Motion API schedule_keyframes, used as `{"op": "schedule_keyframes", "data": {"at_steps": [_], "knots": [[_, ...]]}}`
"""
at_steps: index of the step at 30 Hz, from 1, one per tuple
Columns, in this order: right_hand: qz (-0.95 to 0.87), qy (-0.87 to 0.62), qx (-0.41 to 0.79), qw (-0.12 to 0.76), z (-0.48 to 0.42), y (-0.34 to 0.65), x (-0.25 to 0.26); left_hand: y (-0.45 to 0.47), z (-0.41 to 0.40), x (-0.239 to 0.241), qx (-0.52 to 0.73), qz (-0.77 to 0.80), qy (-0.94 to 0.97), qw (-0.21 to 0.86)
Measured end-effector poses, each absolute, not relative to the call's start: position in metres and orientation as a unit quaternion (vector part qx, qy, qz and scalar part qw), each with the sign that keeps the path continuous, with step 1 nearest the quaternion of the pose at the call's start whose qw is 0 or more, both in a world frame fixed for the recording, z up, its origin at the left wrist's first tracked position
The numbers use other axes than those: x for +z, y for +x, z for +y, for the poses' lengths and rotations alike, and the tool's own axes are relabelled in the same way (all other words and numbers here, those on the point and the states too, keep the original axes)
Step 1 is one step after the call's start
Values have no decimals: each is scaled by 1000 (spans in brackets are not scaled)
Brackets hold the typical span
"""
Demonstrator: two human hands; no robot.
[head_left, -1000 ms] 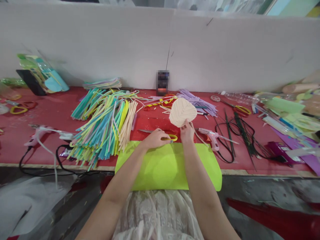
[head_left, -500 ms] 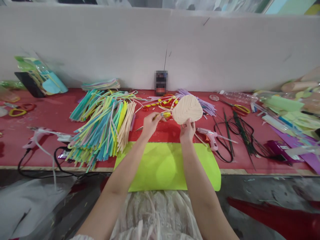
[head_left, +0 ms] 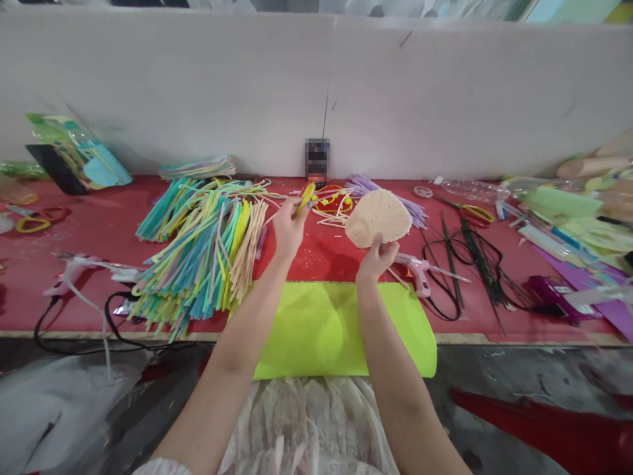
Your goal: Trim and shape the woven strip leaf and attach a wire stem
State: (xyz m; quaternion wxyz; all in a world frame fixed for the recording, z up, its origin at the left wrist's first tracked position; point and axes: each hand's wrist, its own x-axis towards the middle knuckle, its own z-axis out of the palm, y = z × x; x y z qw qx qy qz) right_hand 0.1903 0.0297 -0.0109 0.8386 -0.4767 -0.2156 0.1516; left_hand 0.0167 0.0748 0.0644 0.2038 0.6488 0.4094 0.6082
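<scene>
Left hand (head_left: 288,231) has lifted the yellow-handled scissors (head_left: 305,198) off the bench (head_left: 99,231). Right hand (head_left: 376,258) has raised and tilted the leaf-shaped piece (head_left: 378,218) rightward.

We are holding a leaf (head_left: 378,218) that is looking cream, ribbed and matt, and scissors (head_left: 305,196) with glossy yellow plastic handles. The lime sheet (head_left: 341,330) is looking smooth and matt, like foam. The straws (head_left: 198,251) are showing as shiny plastic on the faintly glossy red table (head_left: 99,224).
</scene>
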Motion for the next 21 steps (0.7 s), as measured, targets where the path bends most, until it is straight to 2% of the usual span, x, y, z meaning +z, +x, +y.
{"op": "schedule_keyframes", "data": {"at_steps": [5, 12, 15, 21], "knots": [[-176, -519, 85, 832, 30, 196, -13, 36, 62, 40, 474, 438, 762, 56], [-215, -508, 17, 834, 30, 201, -17, 51, 42, 3, 249, 338, 903, 88], [-215, -516, 29, 828, 29, 198, -15, 48, 40, 4, 248, 328, 905, 106], [-216, -506, 97, 830, 28, 191, -13, 35, 54, -4, 318, 472, 820, 68]]}}
